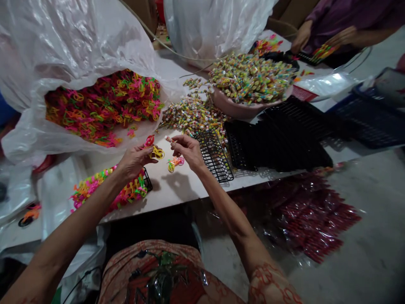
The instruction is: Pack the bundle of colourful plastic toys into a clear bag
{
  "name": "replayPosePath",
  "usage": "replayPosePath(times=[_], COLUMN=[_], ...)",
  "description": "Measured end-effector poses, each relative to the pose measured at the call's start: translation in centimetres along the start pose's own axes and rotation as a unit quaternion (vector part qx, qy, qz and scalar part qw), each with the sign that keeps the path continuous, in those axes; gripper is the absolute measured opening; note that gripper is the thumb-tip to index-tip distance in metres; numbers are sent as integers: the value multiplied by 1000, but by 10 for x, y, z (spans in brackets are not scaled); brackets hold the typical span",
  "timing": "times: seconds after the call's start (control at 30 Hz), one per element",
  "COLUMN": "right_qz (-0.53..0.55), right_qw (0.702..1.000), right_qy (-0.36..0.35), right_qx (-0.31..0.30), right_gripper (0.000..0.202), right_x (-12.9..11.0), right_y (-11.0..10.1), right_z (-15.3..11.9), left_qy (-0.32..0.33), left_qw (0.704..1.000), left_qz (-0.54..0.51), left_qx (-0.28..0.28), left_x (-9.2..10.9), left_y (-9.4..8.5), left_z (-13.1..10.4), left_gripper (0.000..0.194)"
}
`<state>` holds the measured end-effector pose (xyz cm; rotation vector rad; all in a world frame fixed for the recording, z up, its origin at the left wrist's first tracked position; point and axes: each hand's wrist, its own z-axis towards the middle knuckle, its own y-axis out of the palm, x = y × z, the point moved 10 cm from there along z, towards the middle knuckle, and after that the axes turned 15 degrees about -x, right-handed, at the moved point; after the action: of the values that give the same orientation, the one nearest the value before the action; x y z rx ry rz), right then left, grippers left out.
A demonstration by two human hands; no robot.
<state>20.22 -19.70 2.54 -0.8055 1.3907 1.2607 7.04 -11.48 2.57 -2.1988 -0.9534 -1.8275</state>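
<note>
rings [155,148] pinched in left hand [134,160]; right hand [186,148] just beside, pinching a candy [168,138].

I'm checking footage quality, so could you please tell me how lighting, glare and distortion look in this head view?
Head view: strong wide-angle bending at the edges; white glare on the large translucent plastic bag; soft shadows under both hands on the white tabletop; the crinkled red cellophane packets glint; the centre is sharp and the corners smear.

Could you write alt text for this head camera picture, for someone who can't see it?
A person's left hand holds small neon plastic rings and the right hand pinches a wrapped candy over a white table, beside a bag of rings and black grid trays.
</note>
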Motion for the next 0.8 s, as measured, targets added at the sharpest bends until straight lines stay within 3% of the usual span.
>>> replayPosePath(times=[0.13, 0.33, 0.63, 0.8], right_qz=[60, 96, 184, 161], right_qw=[993, 986, 968, 973], right_qy=[59, 82, 98, 90], right_qx=[-85, -110, -140, -136], right_gripper=[28, 15, 31, 38], right_x=[12, 15, 26, 23], right_y=[9, 17, 25, 24], right_z=[-9, -16, -22, -23], left_qy=[-7, -6, -35, -42], left_qw=[998, 996, 993, 995], left_qz=[28, 23, -28, -37], left_qx=[-57, -85, -112, -84], left_x=[-3, -10, -18, -25], left_y=[17, 31, 36, 29], left_z=[-11, -15, -14, -16], left_gripper=[39, 44, 41, 42])
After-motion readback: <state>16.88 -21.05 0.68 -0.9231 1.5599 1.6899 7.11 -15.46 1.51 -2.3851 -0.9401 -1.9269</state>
